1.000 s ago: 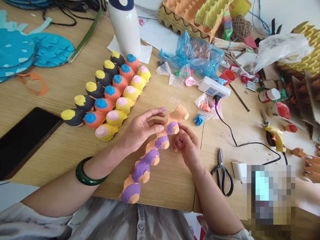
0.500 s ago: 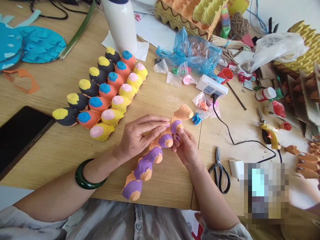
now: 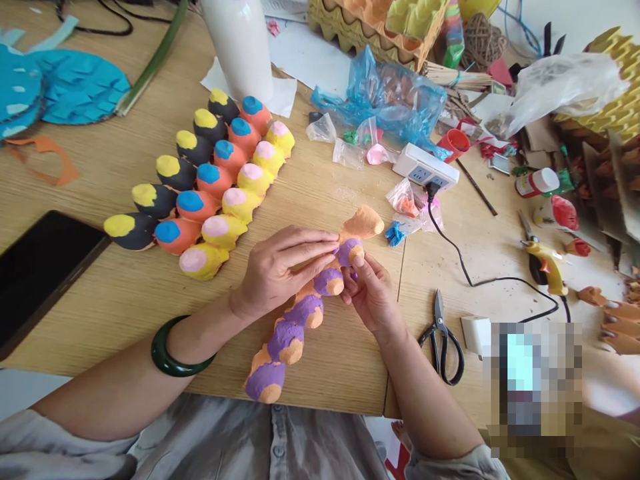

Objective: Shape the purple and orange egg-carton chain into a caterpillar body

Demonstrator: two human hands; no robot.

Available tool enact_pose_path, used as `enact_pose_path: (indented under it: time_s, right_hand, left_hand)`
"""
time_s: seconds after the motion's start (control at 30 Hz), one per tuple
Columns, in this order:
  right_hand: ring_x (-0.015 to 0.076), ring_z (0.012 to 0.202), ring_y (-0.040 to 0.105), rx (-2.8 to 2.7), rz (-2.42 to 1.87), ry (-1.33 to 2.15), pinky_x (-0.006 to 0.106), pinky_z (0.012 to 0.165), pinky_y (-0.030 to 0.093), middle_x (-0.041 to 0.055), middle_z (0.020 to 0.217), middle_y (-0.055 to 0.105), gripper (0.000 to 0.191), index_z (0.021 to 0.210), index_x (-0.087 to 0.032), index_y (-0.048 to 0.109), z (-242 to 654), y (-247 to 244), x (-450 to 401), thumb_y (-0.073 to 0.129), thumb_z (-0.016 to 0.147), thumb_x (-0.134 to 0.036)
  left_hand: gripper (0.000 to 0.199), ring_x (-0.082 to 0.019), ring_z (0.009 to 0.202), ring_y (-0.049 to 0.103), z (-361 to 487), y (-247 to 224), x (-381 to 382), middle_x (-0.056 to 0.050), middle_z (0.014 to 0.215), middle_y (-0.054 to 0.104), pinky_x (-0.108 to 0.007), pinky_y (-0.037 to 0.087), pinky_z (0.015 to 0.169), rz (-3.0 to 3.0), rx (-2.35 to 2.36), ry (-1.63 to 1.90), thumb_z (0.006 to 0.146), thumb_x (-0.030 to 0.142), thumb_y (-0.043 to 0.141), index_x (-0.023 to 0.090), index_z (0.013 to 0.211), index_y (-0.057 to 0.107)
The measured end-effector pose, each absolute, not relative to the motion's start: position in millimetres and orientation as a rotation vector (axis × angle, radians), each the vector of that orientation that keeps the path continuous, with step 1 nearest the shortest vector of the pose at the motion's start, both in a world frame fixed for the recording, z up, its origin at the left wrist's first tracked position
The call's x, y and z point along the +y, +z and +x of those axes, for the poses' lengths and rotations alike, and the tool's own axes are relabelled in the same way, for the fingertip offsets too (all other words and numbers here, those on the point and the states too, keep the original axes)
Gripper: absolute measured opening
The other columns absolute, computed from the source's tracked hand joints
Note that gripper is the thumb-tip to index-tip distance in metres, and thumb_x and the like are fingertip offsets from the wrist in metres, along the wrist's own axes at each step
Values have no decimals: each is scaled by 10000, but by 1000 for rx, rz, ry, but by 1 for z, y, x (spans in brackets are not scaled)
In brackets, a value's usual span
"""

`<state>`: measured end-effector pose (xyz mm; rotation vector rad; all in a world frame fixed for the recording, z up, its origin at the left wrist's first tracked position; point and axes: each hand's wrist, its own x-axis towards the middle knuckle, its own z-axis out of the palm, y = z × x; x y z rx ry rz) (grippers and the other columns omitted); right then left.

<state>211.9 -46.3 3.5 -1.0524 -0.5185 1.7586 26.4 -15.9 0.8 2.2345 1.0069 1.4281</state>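
Observation:
A strip of orange egg carton cups (image 3: 306, 310) runs diagonally in front of me, most of its cups partly covered with purple clay (image 3: 287, 337). Its far end cup (image 3: 364, 223) is bare orange. My right hand (image 3: 373, 293) holds the strip near that end, its thumb on the tip of a purple-covered cup. A bit of purple shows by its curled fingers. From the other side, my left hand (image 3: 283, 267) presses its closed fingers and thumb against purple clay at the same cup's edge. Left of the strip stand finished-looking rows of coloured carton cups (image 3: 225, 230).
A black phone-like slab (image 3: 50, 273) lies at left and a white bottle (image 3: 240, 53) stands behind. To the right are scissors (image 3: 441, 340), a power strip (image 3: 425, 168) with its cable, a yellow glue gun (image 3: 547, 267) and a blue plastic bag (image 3: 385, 100).
The view has shifted slightly. My hands keep nearly the same place on the strip; the purple at my left fingertips is less visible now.

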Motion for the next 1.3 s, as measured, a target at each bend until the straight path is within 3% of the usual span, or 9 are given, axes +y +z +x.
enact_pose_path:
  time_s: [0.57, 0.9, 1.07, 1.23, 1.3]
  right_hand:
    - [72, 508, 379, -536, -1068, 1765, 187, 424, 438, -83, 590, 473, 473, 833, -200, 671, 212, 4, -47, 975, 731, -548]
    - [76, 495, 403, -548, -1082, 1781, 199, 430, 445, -88, 573, 472, 459, 881, -191, 691, 212, 4, -49, 959, 758, -542]
    - [79, 494, 413, -559, -1084, 1774, 202, 434, 444, -88, 576, 475, 434, 875, -202, 688, 212, 3, -49, 940, 781, -543]
    - [77, 487, 408, -559, -1081, 1774, 202, 429, 437, -89, 565, 468, 442, 857, -199, 685, 212, 3, -48, 943, 770, -548]
    - [81, 488, 410, -565, -1088, 1773, 206, 424, 435, -90, 566, 458, 447, 851, -206, 672, 212, 3, -48, 940, 769, -555]
  left_hand:
    - [174, -181, 973, 810, 28, 0, -17, -33, 1132, 868, -319, 658, 899, 2287, 1061, 1354, 1068, 224, 681, 250, 1137, 839]
    - [137, -185, 982, 807, 28, 2, -17, -39, 1084, 863, -325, 651, 918, 2210, 1057, 1414, 1021, 171, 744, 243, 1100, 830]
    - [152, -204, 1066, 802, 30, 4, -18, -28, 1160, 852, -354, 657, 986, 2108, 1136, 1361, 1013, 202, 752, 269, 1128, 826]
    - [216, -168, 895, 787, 31, 3, -18, -60, 1158, 828, -299, 679, 833, 1805, 1096, 1240, 998, 266, 765, 225, 1205, 812]
    - [266, -184, 912, 796, 30, 2, -17, -68, 1141, 835, -298, 683, 819, 1645, 1078, 1145, 989, 342, 780, 219, 1222, 812]
